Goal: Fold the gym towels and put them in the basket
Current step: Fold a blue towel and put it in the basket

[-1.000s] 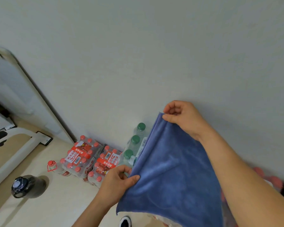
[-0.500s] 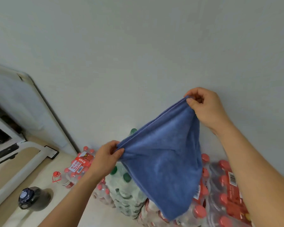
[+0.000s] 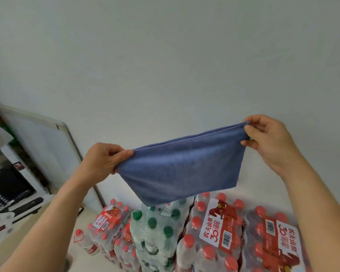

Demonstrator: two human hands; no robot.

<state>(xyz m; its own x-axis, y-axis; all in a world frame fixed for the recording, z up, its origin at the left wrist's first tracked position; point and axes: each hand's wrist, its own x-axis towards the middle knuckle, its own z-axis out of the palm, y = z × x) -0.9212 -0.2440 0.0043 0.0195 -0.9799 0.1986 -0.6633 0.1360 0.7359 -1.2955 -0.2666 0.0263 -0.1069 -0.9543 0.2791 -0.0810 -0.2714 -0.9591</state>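
A blue gym towel (image 3: 182, 169), doubled over, hangs stretched in the air in front of a pale wall. My left hand (image 3: 103, 160) grips its left top corner, thumb on the near side. My right hand (image 3: 267, 137) pinches the right top corner, held a little higher. The doubled top edge runs taut between both hands and the lower part droops to a point above the bottle packs. No basket is in view.
Shrink-wrapped packs of red-capped bottles (image 3: 222, 230) and green-capped bottles (image 3: 155, 230) stand on the floor against the wall. A single red-capped bottle (image 3: 82, 240) stands left of them. A white panel (image 3: 45, 152) leans on the wall at left, beside dark equipment (image 3: 6, 185).
Both hands have risen and moved apart, pulling the towel from a slack drape into a taut horizontal span. The view has tilted up, and the dark bottle on the floor has left the frame.
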